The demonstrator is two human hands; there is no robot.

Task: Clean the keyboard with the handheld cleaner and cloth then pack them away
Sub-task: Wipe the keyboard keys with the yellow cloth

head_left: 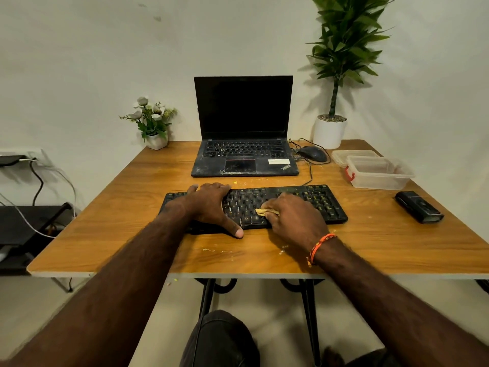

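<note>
Black plastic keyboard (pixel 291 201) on wooden table (pixel 370 247), near front edge, long axis parallel to that edge. Left hand (pixel 209 205) flat on keyboard's left end, fingers straight, thumb at its near edge. Right hand (pixel 293 215) curled round crumpled yellow cloth (pixel 266 211), pressing it onto middle keys. Black boxy handheld cleaner (pixel 419 207) near right edge, long axis slanted toward front right corner. Clear plastic container (pixel 378 173) behind it, nothing visible inside; lid (pixel 354 154) behind it. Pale crumbs (pixel 211 250) along front edge.
</note>
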